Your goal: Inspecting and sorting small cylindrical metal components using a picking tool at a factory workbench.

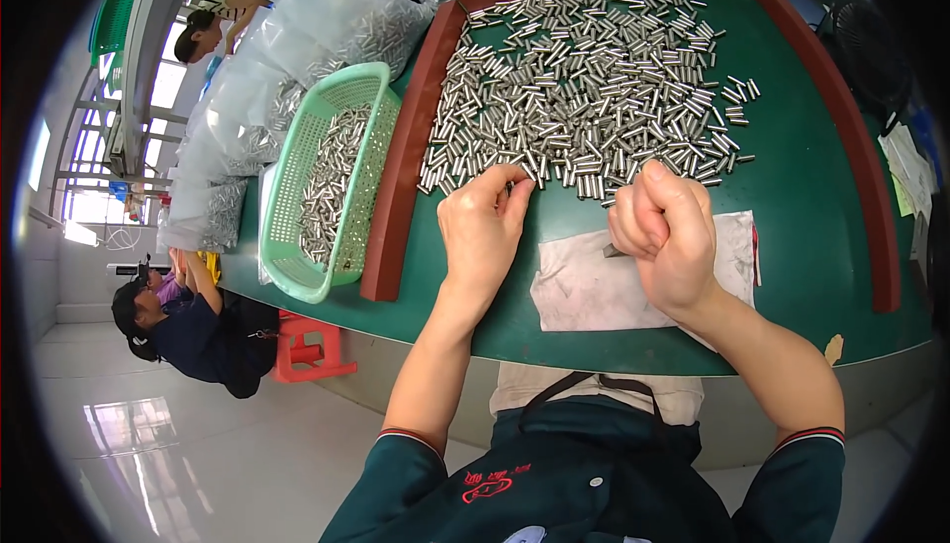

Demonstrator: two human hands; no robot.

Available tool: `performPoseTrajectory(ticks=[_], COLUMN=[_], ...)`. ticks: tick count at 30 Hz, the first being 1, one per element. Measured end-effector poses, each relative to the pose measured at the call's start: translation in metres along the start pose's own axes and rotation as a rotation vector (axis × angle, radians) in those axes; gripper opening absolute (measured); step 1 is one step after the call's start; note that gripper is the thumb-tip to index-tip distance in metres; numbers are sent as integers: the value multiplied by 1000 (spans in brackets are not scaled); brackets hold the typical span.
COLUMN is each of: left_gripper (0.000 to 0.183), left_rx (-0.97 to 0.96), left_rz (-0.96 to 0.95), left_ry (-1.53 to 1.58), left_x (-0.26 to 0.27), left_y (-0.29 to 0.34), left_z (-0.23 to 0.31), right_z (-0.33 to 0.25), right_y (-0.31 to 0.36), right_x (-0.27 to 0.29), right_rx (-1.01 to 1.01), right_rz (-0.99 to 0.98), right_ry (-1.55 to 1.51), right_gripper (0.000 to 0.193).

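Observation:
A wide heap of short, shiny metal pins (594, 78) covers much of the green tabletop. My left hand (480, 228) is at the near edge of the heap, thumb and forefinger pinched together on a metal pin (531, 175). To its right, my right hand (671, 236) is curled closed above a stained white cloth (584, 296). A small grey end, apparently of metal pins (613, 249), pokes out below its curled fingers; the rest is hidden inside the hand.
Reddish-brown rails (404, 187) border the heap. Left of them stands a light green basket (285, 236) of pins, beside clear bags (327, 24) of pins. A black fan (856, 53) is at the far right. Two other people, one seated near a red stool (307, 350), are at the left.

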State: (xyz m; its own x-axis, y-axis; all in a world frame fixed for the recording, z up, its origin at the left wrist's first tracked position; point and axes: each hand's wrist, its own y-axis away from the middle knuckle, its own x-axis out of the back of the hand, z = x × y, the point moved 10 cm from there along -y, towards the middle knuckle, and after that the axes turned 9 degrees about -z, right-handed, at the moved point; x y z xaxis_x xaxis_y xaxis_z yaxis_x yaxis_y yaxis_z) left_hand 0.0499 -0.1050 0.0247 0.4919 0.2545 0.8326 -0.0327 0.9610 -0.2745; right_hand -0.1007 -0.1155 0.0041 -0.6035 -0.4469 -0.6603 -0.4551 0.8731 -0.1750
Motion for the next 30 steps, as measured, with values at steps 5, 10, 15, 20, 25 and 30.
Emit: performPoseTrajectory(ticks=[5,10,15,20,25,30], left_gripper=[4,8,11,9,8,7], left_rx=[-2,-42,-155,-245,-213,-200], left_rz=[-39,-400,-433,-347,-314,-306], left_ry=[193,522,345,225,220,231], left_x=[-2,-28,-35,-33,-33,-34], left_y=[4,32,46,46,48,48], left_z=[4,38,49,60,57,55], right_z=[0,-1,0,-8,-2,-2], right_y=[1,0,0,0,2,2], right_x=[2,4,4,5,5,4], right_rx=[-3,4,14,32,-20,-30], right_rz=[16,50,28,31,44,49], right_ry=[-9,28,-68,-93,-55,-54], right_gripper=[42,42,42,42,42,43])
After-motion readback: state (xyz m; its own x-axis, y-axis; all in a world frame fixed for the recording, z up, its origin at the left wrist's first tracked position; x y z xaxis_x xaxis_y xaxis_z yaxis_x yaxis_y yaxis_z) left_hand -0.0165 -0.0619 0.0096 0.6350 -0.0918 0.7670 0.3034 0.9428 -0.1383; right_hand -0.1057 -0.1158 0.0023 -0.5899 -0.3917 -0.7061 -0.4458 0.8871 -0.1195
